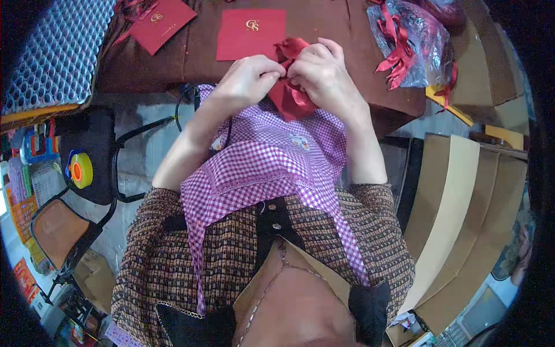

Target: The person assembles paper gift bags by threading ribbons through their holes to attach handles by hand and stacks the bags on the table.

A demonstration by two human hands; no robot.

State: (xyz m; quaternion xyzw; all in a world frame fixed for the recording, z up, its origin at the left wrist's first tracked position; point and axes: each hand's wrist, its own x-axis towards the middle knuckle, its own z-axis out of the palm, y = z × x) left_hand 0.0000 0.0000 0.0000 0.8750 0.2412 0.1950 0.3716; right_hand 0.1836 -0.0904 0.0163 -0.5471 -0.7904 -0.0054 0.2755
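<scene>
Pinching red ribbon [293, 46], both hands [252, 75] [321, 72]; more ribbons [398, 49] in or on plastic bag [429, 52].

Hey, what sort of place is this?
Perhaps a small packing workshop: flat red cards on a brown-covered table, red ribbons at its far right, and cardboard off to the right.

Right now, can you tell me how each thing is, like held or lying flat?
Left hand: fingers closed on red ribbon
Right hand: fingers closed on the same ribbon
Red ribbon: bunched up; tied or not, I can't tell
Middle red card: lying flat
Left red card: lying flat, turned at an angle
Clear plastic bag: crinkled
Checked apron: worn
</scene>
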